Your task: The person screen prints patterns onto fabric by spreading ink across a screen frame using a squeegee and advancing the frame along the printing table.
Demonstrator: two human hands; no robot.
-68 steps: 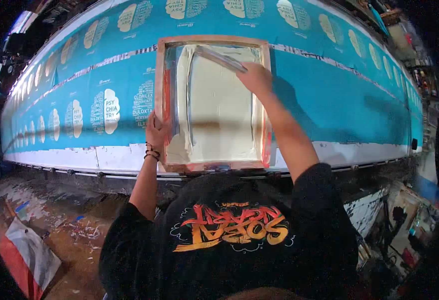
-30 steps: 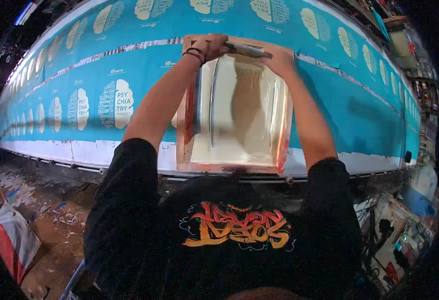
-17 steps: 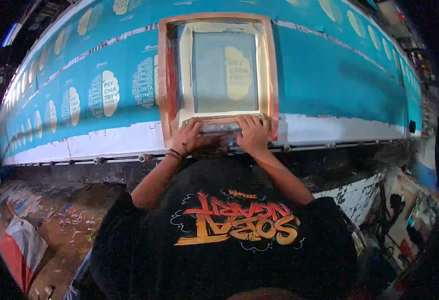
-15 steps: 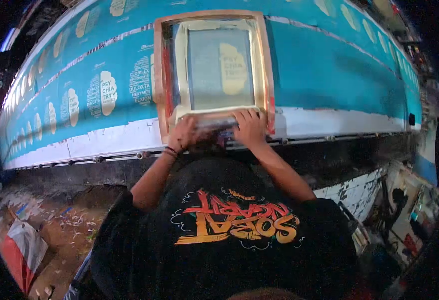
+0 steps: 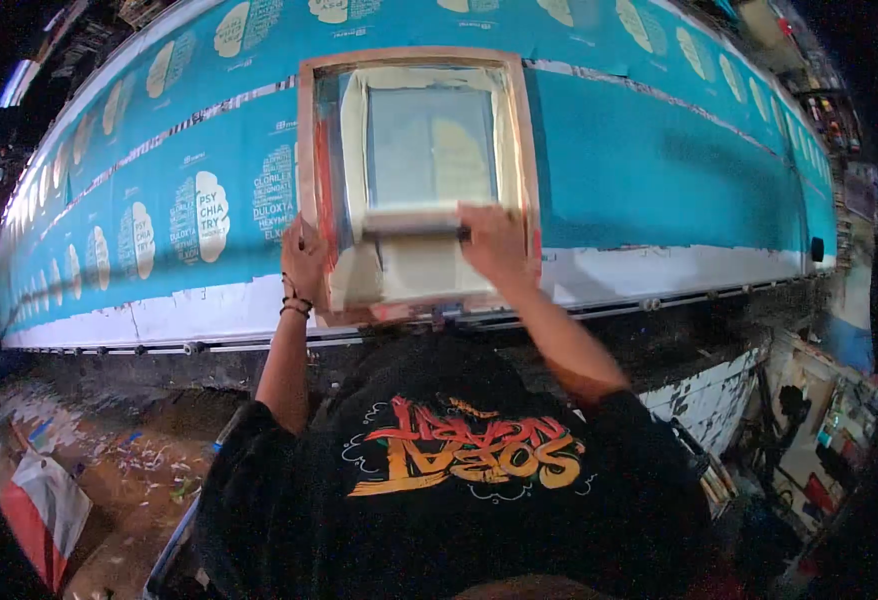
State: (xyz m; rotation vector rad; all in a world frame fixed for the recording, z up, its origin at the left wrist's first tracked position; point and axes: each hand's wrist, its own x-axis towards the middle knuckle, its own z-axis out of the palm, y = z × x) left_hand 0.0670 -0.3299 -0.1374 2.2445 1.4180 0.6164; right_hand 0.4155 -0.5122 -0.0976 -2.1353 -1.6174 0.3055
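Dim light fell on a long surface with a pale near edge, beyond a brown, littered floor. Nearest to view was the person's black T-shirt, its chest lettered in red and orange, and low on the left lay a red and white cloth.

Farther out, the wooden screen frame sat on the surface, directly ahead of the person, with reddish stains along its sides. Cream ink bordered the mesh, through which a pale rounded print showed faintly. Slightly blurred, the squeegee lay crosswise inside the frame, over the nearer part of the mesh, with a light upper edge and a dark lower one.

From the right, the bare forearm slanted inward and forward, and the right hand was clamped on the squeegee's right end. The left forearm rose nearly straight, dark bracelets at the wrist; the left hand touched the frame's left side, though whether its fingers gripped could not be told. Around and beyond the frame spread turquoise sheets, printed with pale brain shapes and small lettering.
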